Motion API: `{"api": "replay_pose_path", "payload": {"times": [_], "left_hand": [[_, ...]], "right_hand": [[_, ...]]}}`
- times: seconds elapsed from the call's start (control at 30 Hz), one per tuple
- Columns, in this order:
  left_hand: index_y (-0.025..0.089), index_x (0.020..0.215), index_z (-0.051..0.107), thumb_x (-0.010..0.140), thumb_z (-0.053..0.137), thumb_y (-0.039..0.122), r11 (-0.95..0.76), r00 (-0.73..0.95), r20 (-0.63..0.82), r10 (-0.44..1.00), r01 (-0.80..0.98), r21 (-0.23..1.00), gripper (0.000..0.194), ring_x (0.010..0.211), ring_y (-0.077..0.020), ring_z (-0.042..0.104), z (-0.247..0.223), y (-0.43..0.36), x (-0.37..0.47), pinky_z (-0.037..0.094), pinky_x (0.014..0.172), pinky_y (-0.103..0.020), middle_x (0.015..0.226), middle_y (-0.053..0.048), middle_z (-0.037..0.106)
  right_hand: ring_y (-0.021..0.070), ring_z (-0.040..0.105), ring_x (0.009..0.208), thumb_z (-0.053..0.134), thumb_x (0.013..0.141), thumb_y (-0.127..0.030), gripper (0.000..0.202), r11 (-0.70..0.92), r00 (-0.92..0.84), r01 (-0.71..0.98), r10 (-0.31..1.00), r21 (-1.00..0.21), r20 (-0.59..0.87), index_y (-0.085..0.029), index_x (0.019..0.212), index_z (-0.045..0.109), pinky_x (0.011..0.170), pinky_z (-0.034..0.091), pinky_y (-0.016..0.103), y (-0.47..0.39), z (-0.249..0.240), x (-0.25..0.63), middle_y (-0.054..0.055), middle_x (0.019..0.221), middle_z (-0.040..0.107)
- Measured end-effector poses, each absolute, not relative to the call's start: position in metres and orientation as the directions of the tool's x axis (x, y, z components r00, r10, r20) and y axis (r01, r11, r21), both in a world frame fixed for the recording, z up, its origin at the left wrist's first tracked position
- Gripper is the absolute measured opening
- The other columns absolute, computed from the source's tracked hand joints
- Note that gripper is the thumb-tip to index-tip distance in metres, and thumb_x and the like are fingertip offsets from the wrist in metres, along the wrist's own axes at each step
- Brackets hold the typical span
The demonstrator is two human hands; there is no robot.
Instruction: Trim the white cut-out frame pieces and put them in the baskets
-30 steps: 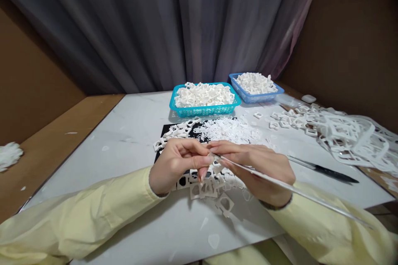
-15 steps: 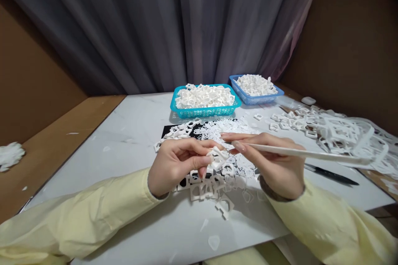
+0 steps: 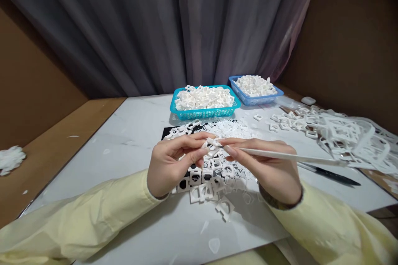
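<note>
Between thumb and fingers, my left hand (image 3: 177, 163) pinches a small white piece (image 3: 213, 143) above the middle of the table. My right hand (image 3: 267, 165) is closed around a long, thin white tool (image 3: 289, 156), whose back end points to the right. The tool's front end, near the white piece, is hidden by my fingertips, which are close to or touching the piece. Below both hands, white frame-like pieces (image 3: 207, 191) and thin white scraps (image 3: 238, 165) lie partly over a black mat (image 3: 169, 131).
A teal basket (image 3: 205, 114) and a blue basket (image 3: 258, 100), both full of white pieces, stand at the back. At right lie a tangled white heap (image 3: 351, 136) and a black pen-like tool (image 3: 336, 175). Another white pile (image 3: 10, 159) is at far left.
The white piece has been turned and lifted slightly between my fingers. My right hand has shifted a little left, with the long white tool moving along with it.
</note>
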State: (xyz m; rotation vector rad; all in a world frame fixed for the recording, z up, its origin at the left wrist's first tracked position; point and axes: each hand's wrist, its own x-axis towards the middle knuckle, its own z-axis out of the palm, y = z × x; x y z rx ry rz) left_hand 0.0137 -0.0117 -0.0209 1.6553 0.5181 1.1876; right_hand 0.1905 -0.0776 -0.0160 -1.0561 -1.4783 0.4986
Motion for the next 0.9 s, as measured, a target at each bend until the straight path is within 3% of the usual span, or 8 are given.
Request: {"api": "replay_pose_path", "payload": {"times": [0.1,0.2,0.33,0.43,0.6,0.9], "left_hand": [[0.014,0.078,0.068,0.074,0.066,0.011,-0.361,0.435,0.386,0.814,-0.142,0.922,0.005,0.055,-0.0107,0.060,-0.0200,-0.0120,0.0142,0.052,0.047,-0.024,0.100,-0.010,0.070],[0.013,0.079,0.065,0.075,0.066,0.015,-0.301,0.455,0.319,0.831,-0.113,0.947,0.005,0.052,-0.0086,0.058,-0.0166,-0.0125,0.0153,0.052,0.048,-0.023,0.103,-0.010,0.068],[0.014,0.084,0.062,0.075,0.066,0.017,-0.242,0.486,0.260,0.834,-0.099,0.965,0.010,0.057,-0.0112,0.060,-0.0130,-0.0124,0.0165,0.051,0.046,-0.021,0.081,-0.005,0.069],[0.015,0.083,0.058,0.076,0.066,0.018,-0.198,0.508,0.226,0.831,-0.109,0.974,0.011,0.056,-0.0120,0.061,-0.0134,-0.0113,0.0168,0.051,0.045,-0.020,0.066,0.000,0.065],[0.015,0.082,0.057,0.078,0.064,0.018,-0.194,0.524,0.218,0.823,-0.101,0.976,0.009,0.056,-0.0115,0.061,-0.0155,-0.0101,0.0164,0.051,0.046,-0.020,0.063,0.000,0.064],[0.015,0.084,0.055,0.081,0.060,0.017,-0.207,0.532,0.248,0.810,-0.136,0.969,0.006,0.059,-0.0110,0.062,-0.0153,-0.0120,0.0150,0.053,0.048,-0.022,0.086,-0.006,0.071]], "right_hand": [[0.0174,0.069,0.075,0.064,0.078,-0.016,0.010,0.526,0.099,0.375,0.796,-0.763,0.597,-0.022,0.080,0.072,0.066,0.060,0.027,-0.0787,-0.0171,0.1900,0.002,0.092,0.072],[0.0173,0.069,0.081,0.063,0.078,-0.012,0.014,0.583,0.075,0.444,0.732,-0.680,0.677,-0.023,0.081,0.071,0.073,0.059,0.028,-0.0805,-0.0161,0.1897,0.000,0.091,0.072],[0.0160,0.069,0.083,0.063,0.077,-0.009,0.016,0.615,0.047,0.482,0.693,-0.624,0.720,-0.021,0.083,0.070,0.073,0.058,0.026,-0.0815,-0.0152,0.1891,0.000,0.093,0.072],[0.0164,0.069,0.083,0.063,0.077,-0.009,0.016,0.604,0.067,0.455,0.709,-0.654,0.702,-0.021,0.083,0.070,0.073,0.058,0.026,-0.0816,-0.0152,0.1884,0.000,0.093,0.072],[0.0174,0.070,0.077,0.065,0.076,-0.013,0.011,0.548,0.202,0.464,0.699,-0.696,0.685,-0.021,0.073,0.071,0.067,0.058,0.026,-0.0825,-0.0110,0.1878,0.000,0.087,0.073],[0.0137,0.068,0.059,0.066,0.076,-0.018,0.008,0.469,0.291,0.474,0.715,-0.745,0.635,-0.023,0.077,0.073,0.053,0.056,0.024,-0.0821,-0.0123,0.1892,-0.002,0.083,0.073]]}}
